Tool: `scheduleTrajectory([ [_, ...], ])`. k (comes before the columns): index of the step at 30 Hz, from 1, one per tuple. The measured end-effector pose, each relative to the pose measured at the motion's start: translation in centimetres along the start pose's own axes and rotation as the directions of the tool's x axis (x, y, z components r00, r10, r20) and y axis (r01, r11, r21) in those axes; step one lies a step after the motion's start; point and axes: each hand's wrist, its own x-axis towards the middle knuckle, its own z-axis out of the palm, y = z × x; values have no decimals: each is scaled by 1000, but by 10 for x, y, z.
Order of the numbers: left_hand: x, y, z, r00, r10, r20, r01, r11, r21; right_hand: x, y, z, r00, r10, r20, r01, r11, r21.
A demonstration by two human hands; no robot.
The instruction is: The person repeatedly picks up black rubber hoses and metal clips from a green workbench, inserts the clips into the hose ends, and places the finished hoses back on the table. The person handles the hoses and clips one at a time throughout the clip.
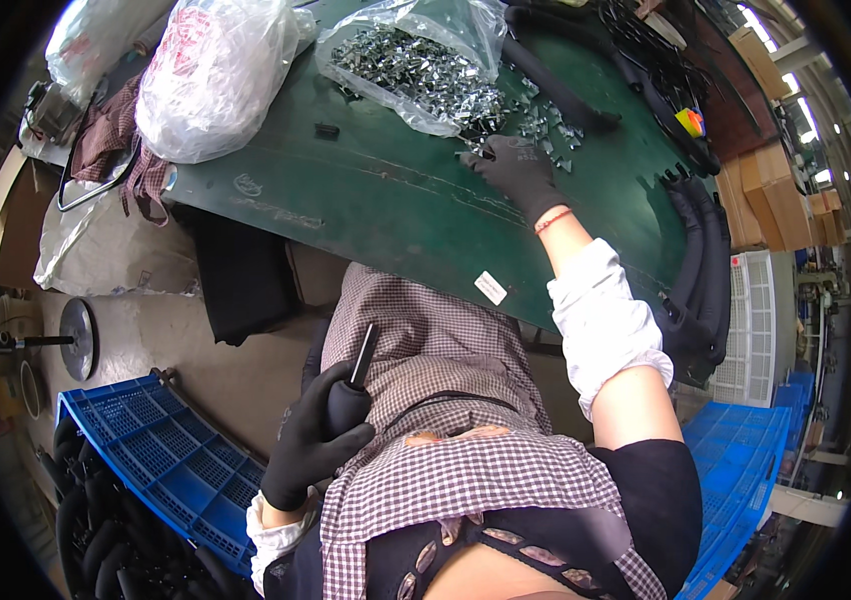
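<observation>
Head: tubes (558, 90), bag (489, 30), prob. clips (421, 75) nr R hand (518, 172).

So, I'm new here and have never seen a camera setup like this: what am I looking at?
There is no machine here, just a person in dark gloves. The one picture comes from a wide fisheye camera on the person's head, looking down, so edges bend and the person's own body shows below.

The left hand, over the lap, holds a rounded black piece with a narrow strip sticking up. The right hand reaches to small shiny metal bits; whether it grips one is hard to tell.

Those bits lie in and beside an open clear bag on the green table. A stuffed white bag sits left of them; black tubes lie to the right.
</observation>
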Motion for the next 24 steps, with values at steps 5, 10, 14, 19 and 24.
scheduleTrajectory([
  [5,-4,-4,1,999,24,-32,-24,1000,9,8,4,6,999,32,-35,-28,995,93],
  [10,-7,-12,3,994,45,-95,-42,998,36,6,9,-15,997,47,63,-56,985,166],
  [14,-4,-12,10,990,101,-98,-95,994,62,6,-10,-8,1000,-13,-8,12,996,-83],
  [19,-5,-12,9,990,107,-93,-97,989,112,23,-2,10,998,33,47,-30,997,-72],
  [24,-10,-14,12,984,96,-152,-93,995,27,14,14,-6,993,16,113,-46,961,271],
])
